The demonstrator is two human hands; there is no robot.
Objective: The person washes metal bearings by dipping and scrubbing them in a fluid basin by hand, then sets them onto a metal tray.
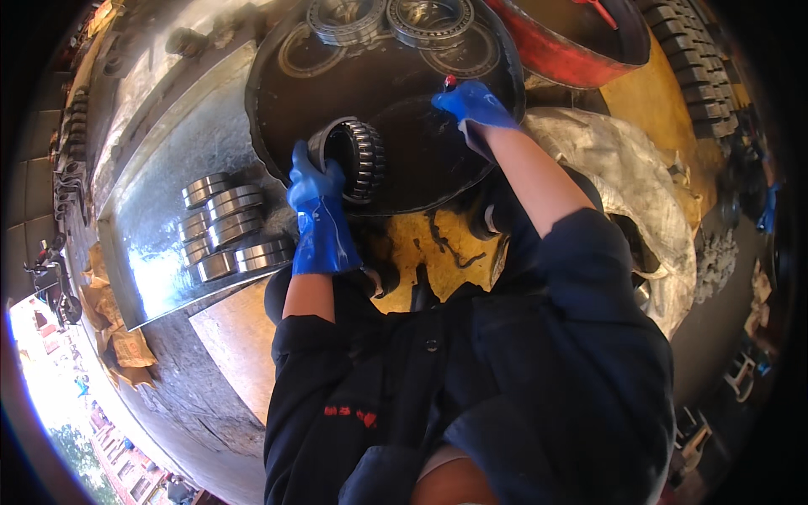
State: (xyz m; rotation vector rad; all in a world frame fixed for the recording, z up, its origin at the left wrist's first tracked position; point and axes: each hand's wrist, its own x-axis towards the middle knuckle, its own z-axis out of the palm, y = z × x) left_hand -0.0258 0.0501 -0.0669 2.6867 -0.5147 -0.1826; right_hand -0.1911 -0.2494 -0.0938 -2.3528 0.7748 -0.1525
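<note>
A steel roller bearing (368, 160) stands on edge on a round, dark, oily tray (429, 151), its rollers facing right. My left hand (318, 198), in a blue rubber glove, is closed on the bearing's left side, with fingers inside the bore. My right hand (478, 108), gloved the same way, is closed over the tray's right part. A small red-ended object (450, 82) sticks out of its fist; the rest is hidden by the glove. Two large bearings (343, 18) lie flat at the tray's far edge, with wet ring marks (311, 52) beside them.
Several shiny bearing rings (234, 202) are stacked on a metal sheet (147, 223) to the left. A red round tub (581, 63) stands at the far right, near a black tyre (694, 67). A dirty whitish sack (619, 160) lies right of the tray.
</note>
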